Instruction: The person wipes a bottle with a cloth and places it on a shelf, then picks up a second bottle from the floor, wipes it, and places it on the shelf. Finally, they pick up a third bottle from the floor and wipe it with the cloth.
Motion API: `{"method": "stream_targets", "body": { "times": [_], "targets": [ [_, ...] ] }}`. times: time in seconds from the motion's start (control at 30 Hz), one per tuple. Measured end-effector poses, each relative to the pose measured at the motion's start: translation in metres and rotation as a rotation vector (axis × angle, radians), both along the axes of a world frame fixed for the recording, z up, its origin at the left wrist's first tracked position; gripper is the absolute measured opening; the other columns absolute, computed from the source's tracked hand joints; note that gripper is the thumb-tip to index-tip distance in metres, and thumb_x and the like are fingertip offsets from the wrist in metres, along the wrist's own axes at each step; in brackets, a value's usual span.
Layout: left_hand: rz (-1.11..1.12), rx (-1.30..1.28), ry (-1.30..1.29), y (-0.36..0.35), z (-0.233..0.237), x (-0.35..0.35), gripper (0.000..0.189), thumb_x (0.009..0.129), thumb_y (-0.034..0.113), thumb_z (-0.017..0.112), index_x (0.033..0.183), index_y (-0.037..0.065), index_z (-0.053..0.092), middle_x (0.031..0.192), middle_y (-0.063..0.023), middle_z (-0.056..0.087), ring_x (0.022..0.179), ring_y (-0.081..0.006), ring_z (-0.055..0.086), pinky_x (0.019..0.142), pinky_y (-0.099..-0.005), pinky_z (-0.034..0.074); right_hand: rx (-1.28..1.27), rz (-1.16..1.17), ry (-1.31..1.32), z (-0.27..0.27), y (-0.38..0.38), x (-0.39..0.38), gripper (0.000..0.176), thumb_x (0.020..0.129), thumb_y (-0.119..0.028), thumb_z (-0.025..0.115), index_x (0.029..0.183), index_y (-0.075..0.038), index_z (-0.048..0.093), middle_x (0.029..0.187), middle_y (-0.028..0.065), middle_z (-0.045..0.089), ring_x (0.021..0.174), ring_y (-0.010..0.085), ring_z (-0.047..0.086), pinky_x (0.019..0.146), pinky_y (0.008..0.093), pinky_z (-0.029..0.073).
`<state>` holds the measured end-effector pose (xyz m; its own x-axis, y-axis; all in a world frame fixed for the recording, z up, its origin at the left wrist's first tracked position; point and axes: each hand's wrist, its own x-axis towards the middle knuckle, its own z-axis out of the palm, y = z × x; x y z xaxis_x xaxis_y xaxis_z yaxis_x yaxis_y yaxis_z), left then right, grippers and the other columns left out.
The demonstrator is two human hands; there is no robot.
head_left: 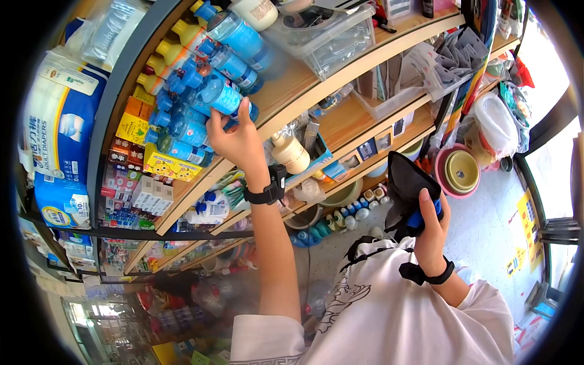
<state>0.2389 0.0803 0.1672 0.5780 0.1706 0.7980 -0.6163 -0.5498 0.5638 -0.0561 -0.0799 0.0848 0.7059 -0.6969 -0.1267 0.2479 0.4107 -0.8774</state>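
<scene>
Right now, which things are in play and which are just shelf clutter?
In play: left hand on blue-label bottle; right hand gripping black cloth.
Lying about: yellow boxes, clear bin, stacked bowls, diaper packs.

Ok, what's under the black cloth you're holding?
A blue thing peeks out beneath the black cloth, gripped by the right hand. The cloth covers most of it, so what it is can't be told.
</scene>
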Motion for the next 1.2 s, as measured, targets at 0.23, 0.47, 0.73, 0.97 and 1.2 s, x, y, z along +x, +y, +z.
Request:
{"method": "stream_targets", "body": {
  "times": [0.23, 0.47, 0.73, 0.97, 1.2],
  "targets": [
    [-0.040, -0.123, -0.018, -0.004, -0.007, 0.001, 0.045, 0.079, 0.017, 0.084, 0.117, -0.001, 0.066, 0.098, -0.0147, 0.072, 0.082, -0.0194, 0.068, 0.062, -0.0266, 0.050, 0.179, 0.055, 0.041, 0.004, -0.006, 0.004, 0.048, 0.097, -0.022, 0.067, 0.134, 0.005, 0.053, 0.121, 0.0073, 0.062, 0.109, 0.0120, 0.058, 0.097, 0.0246, 0.044],
    [0.051, -0.146, -0.013, -0.011, 0.005, -0.018, 0.064, 0.078, 0.012, 0.085, 0.133, -0.005, 0.056, 0.101, -0.0211, 0.073, 0.084, -0.0175, 0.068, 0.070, -0.0288, 0.054, 0.145, 0.101, 0.053, -0.003, -0.005, 0.010, 0.048, 0.097, -0.019, 0.067, 0.134, 0.006, 0.052, 0.120, 0.0076, 0.063, 0.108, 0.0115, 0.058, 0.097, 0.0241, 0.044],
    [0.225, -0.135, -0.128, -0.008, -0.010, -0.013, 0.061, 0.077, 0.012, 0.086, 0.130, -0.004, 0.060, 0.104, -0.0159, 0.072, 0.081, -0.0154, 0.066, 0.059, -0.0263, 0.048, 0.125, 0.121, 0.061, -0.002, -0.004, 0.013, 0.049, 0.096, -0.016, 0.067, 0.135, 0.007, 0.050, 0.123, 0.0093, 0.062, 0.109, 0.0126, 0.057, 0.097, 0.0253, 0.044],
    [0.125, -0.192, -0.151, -0.010, -0.016, -0.007, 0.061, 0.079, 0.013, 0.085, 0.131, -0.006, 0.059, 0.106, -0.0166, 0.071, 0.079, -0.0158, 0.064, 0.057, -0.0258, 0.045, 0.164, 0.062, 0.076, -0.015, -0.004, 0.016, 0.050, 0.095, -0.014, 0.068, 0.136, 0.007, 0.049, 0.121, 0.0092, 0.062, 0.110, 0.0136, 0.057, 0.098, 0.0259, 0.044],
    [0.222, -0.153, -0.184, -0.011, -0.017, -0.004, 0.059, 0.079, 0.012, 0.084, 0.130, -0.006, 0.060, 0.105, -0.0163, 0.071, 0.081, -0.0163, 0.063, 0.057, -0.0262, 0.045, 0.138, 0.084, 0.066, 0.012, -0.008, 0.023, 0.044, 0.096, -0.015, 0.068, 0.134, 0.002, 0.052, 0.115, 0.0045, 0.063, 0.100, 0.0091, 0.058, 0.090, 0.0230, 0.046]
  ]
}}
